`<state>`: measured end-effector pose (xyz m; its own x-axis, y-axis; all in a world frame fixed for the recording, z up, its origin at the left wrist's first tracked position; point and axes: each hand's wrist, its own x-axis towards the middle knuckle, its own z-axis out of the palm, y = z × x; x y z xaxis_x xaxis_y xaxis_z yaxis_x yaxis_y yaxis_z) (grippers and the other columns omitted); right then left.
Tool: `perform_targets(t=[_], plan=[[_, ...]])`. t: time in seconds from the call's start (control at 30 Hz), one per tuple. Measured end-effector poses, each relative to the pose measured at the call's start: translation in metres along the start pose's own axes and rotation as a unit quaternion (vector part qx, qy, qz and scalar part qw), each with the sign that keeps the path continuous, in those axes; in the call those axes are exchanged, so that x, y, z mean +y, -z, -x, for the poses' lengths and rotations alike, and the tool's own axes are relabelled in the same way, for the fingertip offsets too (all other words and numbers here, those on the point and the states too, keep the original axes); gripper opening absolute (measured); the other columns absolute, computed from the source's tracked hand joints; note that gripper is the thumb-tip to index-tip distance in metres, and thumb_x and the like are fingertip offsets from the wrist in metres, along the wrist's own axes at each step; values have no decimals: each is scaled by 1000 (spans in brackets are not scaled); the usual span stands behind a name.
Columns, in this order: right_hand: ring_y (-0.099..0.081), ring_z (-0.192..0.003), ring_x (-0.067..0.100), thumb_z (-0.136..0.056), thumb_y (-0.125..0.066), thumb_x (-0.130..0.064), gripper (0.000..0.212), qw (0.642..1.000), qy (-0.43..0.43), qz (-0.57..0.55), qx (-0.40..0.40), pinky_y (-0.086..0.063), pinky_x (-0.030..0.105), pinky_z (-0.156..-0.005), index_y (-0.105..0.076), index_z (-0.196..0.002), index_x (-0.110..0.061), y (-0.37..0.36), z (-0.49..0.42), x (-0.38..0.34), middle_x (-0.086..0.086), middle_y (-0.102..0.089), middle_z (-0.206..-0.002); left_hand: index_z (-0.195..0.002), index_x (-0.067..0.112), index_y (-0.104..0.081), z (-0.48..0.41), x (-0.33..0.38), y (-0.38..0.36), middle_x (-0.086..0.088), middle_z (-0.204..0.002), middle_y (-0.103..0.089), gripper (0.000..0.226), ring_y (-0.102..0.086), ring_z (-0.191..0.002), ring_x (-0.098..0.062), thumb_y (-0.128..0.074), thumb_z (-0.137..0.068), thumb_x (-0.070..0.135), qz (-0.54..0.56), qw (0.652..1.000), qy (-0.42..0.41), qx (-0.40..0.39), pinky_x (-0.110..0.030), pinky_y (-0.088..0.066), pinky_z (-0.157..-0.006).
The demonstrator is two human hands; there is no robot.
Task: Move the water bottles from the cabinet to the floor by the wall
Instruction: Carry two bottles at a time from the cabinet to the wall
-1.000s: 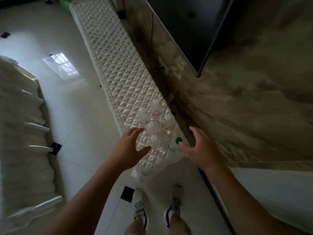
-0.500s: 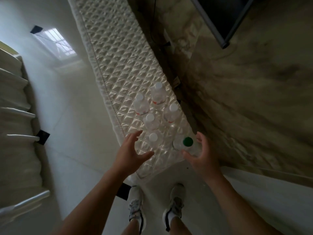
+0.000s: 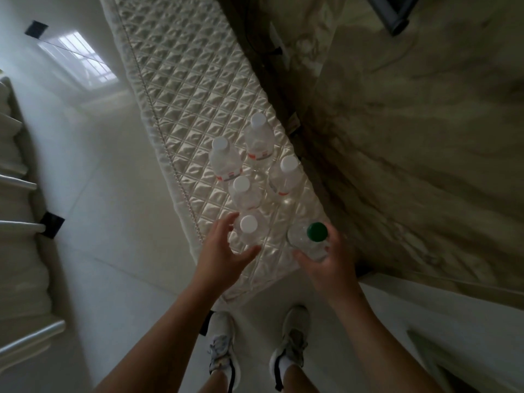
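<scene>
Several clear water bottles stand in a cluster at the near end of the long cabinet [image 3: 184,80], which is covered with a quilted cream cloth. Most have white caps, such as the far bottle [image 3: 258,137]. My left hand [image 3: 224,251] is cupped around the nearest white-capped bottle [image 3: 249,231], fingers spread on its left side and thumb below it. My right hand [image 3: 329,265] wraps the green-capped bottle [image 3: 312,242], thumb on one side and fingers on the other. That bottle stands at the cabinet's near right corner.
A marbled wall [image 3: 411,137] runs along the cabinet's right side, with a TV corner [image 3: 397,15] at the top right and a cable behind the cabinet. A pale sofa [image 3: 17,222] stands at the left. White floor tiles [image 3: 113,222] lie between, and my shoes [image 3: 292,336] stand below.
Both hands have moved forward onto the bottles. The right hand has closed around the green-capped bottle, and the left hand has reached the nearest white-capped one. The view has tilted further down.
</scene>
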<state>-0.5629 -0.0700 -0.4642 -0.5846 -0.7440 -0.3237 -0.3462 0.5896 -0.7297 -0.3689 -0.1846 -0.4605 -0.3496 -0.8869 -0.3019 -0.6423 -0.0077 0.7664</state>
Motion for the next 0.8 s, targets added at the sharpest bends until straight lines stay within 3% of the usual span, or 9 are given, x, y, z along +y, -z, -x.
perform_targets(t=[0.2, 0.43, 0.6, 0.8], plan=[[-53, -108, 5, -71, -84, -37, 73, 1000, 20, -5, 21, -44, 21, -90, -49, -133, -20, -2, -6, -6, -11, -52, -118, -133, 28, -48, -1, 0, -6, 11, -126, -54, 73, -53, -110, -7, -84, -70, 38, 5, 1000, -10, 26, -41, -54, -89], [-50, -95, 0, -72, -83, -37, 59, 999, 47, 23, 13, -31, 3, -77, -56, -122, -25, 1, -8, -14, -17, -51, -105, -131, 27, -52, 8, -2, -3, 9, -126, -58, 74, -56, -109, -7, -86, -67, 39, 21, 999, -7, 48, -35, -56, -86], [-51, -95, -1, -72, -82, -39, 56, 998, 55, 15, -7, -36, 9, -78, -46, -115, -41, 12, -3, -25, -20, -52, -103, -128, 28, -54, 23, 2, 12, 13, -120, -60, 72, -58, -107, -7, -85, -66, 43, 22, 997, -19, 67, -36, -54, -86], [-55, -99, 0, -69, -84, -41, 61, 997, 68, -10, -15, -47, 24, -86, -54, -121, -34, 40, 13, -61, -20, -56, -109, -124, 28, -56, 48, 38, 53, 11, -116, -62, 68, -60, -106, -6, -87, -65, 39, 36, 994, -42, 92, -35, -54, -88]])
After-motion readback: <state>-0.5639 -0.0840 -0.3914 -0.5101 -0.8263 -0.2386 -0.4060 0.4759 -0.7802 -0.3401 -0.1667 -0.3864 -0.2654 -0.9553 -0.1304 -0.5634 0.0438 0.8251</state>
